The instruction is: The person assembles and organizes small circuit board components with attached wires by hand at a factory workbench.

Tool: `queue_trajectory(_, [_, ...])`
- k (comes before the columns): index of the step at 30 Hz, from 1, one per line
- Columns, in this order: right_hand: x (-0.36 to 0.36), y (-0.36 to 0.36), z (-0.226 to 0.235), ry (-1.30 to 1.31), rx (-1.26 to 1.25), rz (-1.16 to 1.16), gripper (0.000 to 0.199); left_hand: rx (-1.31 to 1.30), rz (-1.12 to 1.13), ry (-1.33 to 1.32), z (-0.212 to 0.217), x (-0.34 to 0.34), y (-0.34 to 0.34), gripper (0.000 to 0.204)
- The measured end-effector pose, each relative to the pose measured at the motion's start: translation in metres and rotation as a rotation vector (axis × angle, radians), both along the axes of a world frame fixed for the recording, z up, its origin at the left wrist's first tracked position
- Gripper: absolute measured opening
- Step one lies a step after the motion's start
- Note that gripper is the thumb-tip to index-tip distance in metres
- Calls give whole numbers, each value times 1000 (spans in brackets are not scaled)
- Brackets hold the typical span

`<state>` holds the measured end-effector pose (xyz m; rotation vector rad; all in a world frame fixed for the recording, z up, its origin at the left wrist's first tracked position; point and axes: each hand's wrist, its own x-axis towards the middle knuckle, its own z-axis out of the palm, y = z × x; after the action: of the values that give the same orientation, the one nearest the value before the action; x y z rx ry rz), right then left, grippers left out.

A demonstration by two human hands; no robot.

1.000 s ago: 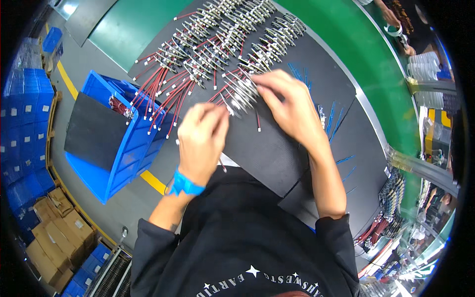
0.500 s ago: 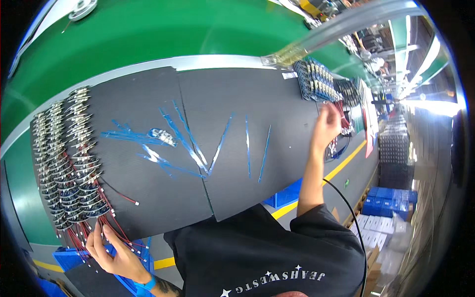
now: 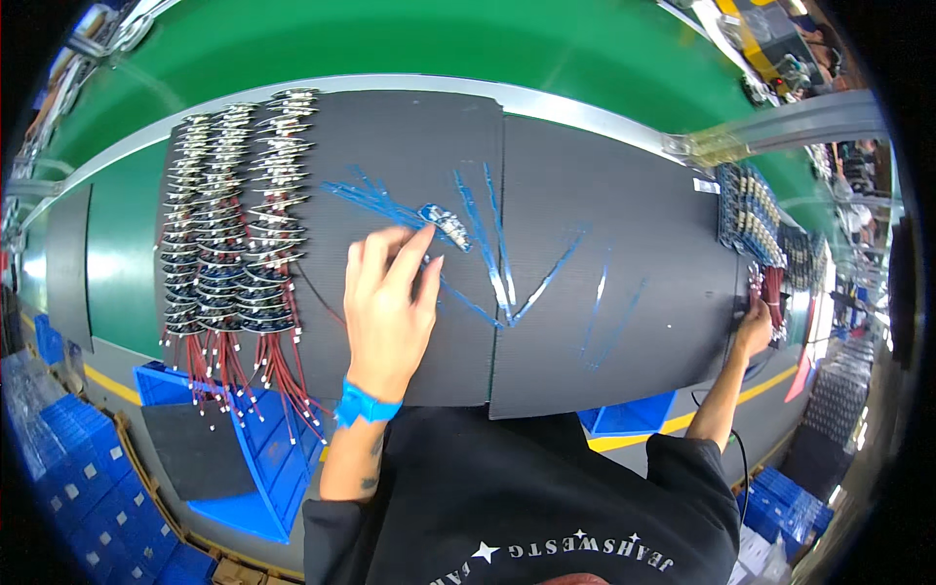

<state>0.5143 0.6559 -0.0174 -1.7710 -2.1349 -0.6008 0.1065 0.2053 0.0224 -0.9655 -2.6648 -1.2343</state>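
My left hand (image 3: 385,302) hovers over the dark mat (image 3: 614,185), fingers apart and holding nothing I can see. Its fingertips are near a small blue-and-white bundle (image 3: 446,226) and some thin blue strips (image 3: 375,203). On the left lie three overlapping rows of small curved circuit boards (image 3: 276,224), with red wires (image 3: 283,380) and white connectors trailing off the near edge. Far to the right, my right hand (image 3: 754,330) closes around a bunch of red wires (image 3: 772,292), which hang from stacked boards (image 3: 751,214); some fingers are hidden.
More blue strips (image 3: 551,276) are scattered across the middle of the mat. Blue bins (image 3: 244,458) stand below the table's near edge. A clear curved tube (image 3: 780,127) crosses the far right. Green surface (image 3: 409,44) runs behind the mat's pale edging.
The view has swung left. My left hand has left the wire ends of the left rows and moved over the blue strips. My right hand has come down to the red wires.
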Motion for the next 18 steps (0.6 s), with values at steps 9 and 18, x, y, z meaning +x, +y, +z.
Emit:
queue_trajectory(9, [11,23,-4,1,-53,245,23,-208,-238,142,-13,-23,14,25])
queue_trajectory(18, [20,15,13,153,-132,294,21,155,-215,5,1,-17,17,21])
